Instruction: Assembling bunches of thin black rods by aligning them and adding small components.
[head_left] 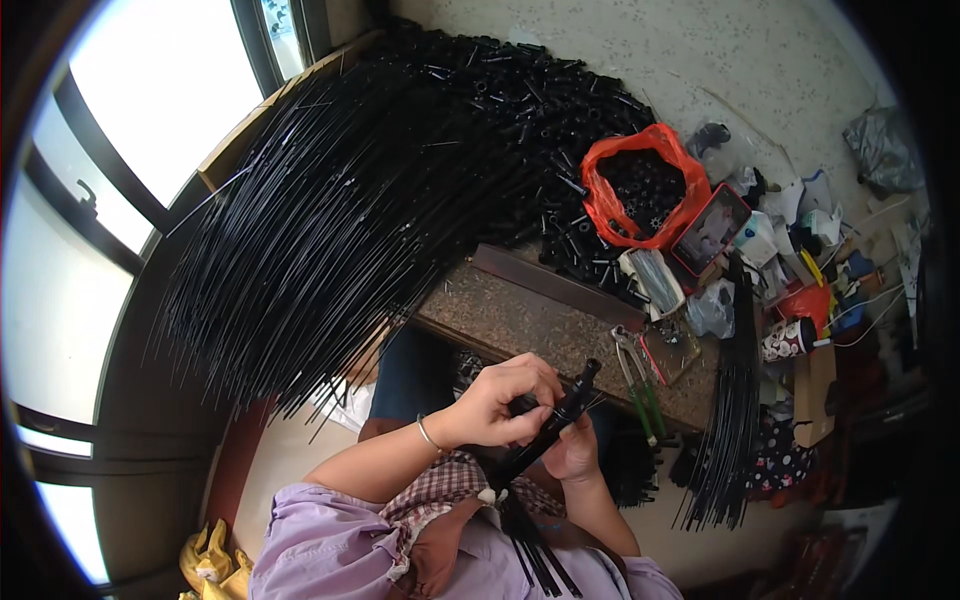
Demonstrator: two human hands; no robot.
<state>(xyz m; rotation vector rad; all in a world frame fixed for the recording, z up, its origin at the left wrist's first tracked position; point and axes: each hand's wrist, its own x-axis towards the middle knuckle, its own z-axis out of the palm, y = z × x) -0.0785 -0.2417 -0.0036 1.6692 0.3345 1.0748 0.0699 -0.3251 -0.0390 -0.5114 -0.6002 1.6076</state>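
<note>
In front of my chest I hold a black tube-shaped fitting (pixel 568 408) with a stepped, narrower top end, tilted up to the right. My right hand (pixel 575 455) is closed round its lower part from the right. My left hand (pixel 508 398), with a bangle at the wrist, is closed in a pinch against its left side; what lies between those fingertips is hidden. Below the hands, several thin black rods (pixel 535 545) hang down over my clothes, seemingly joined to the fitting.
A big bundle of thin black rods (pixel 310 230) covers the left of the stone-topped table (pixel 480 310). Behind lie a heap of black fittings (pixel 530 85) and a red plastic bag (pixel 590 190). Green-handled pliers (pixel 640 390), a phone (pixel 712 228) and another rod bundle (pixel 730 430) are at right.
</note>
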